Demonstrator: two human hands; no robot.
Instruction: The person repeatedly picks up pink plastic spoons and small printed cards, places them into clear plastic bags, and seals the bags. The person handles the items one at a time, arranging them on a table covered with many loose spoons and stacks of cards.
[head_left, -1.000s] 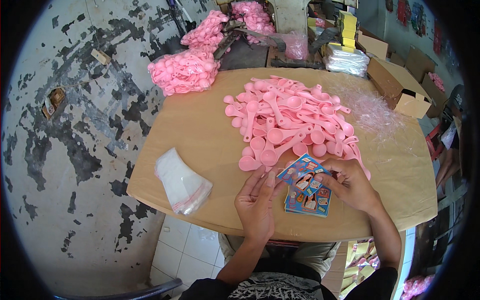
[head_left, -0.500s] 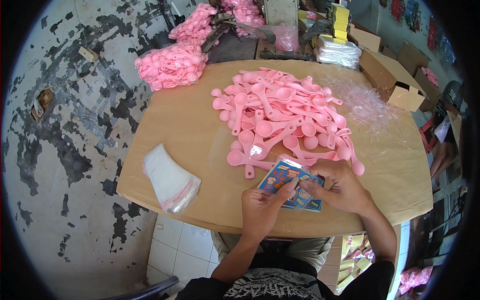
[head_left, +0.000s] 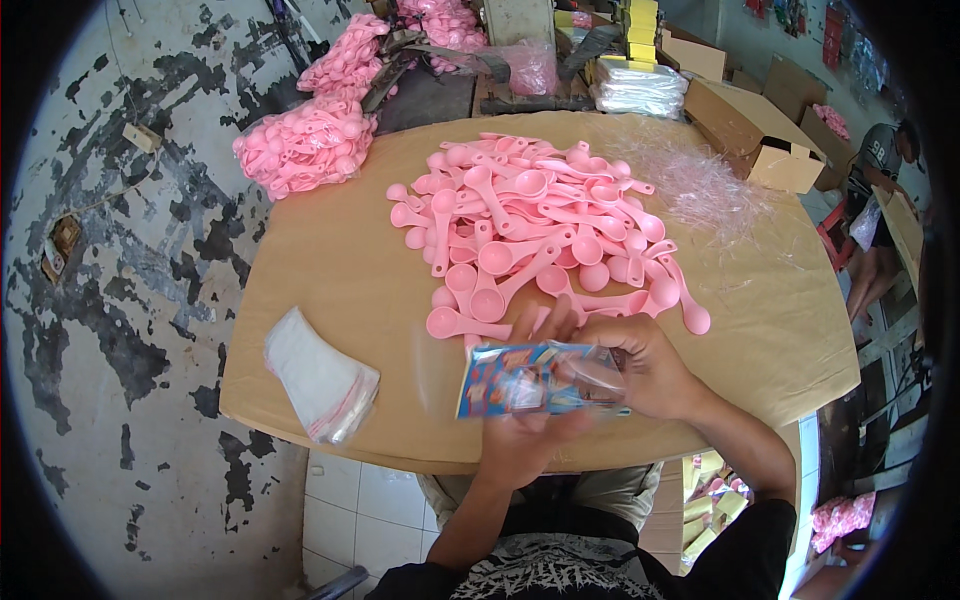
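Both my hands hold a colourful printed card (head_left: pixel 520 382) in a clear plastic sleeve, lifted just above the near edge of the round wooden table (head_left: pixel 340 280). My left hand (head_left: pixel 530 440) grips it from below. My right hand (head_left: pixel 640 365) pinches its right end. Directly beyond the card lies a big heap of pink plastic spoons (head_left: pixel 540 230), the nearest ones almost touching my fingers.
A stack of clear plastic bags (head_left: pixel 318 375) lies at the table's near left. Crumpled clear film (head_left: pixel 700 185) sits at the far right. Bagged pink spoons (head_left: pixel 300 145), cardboard boxes (head_left: pixel 750 125) and a person (head_left: pixel 885 200) at the right surround the table.
The card has come up off the table and toward me, now held in both hands. My left hand has shifted from on top of it to beneath it.
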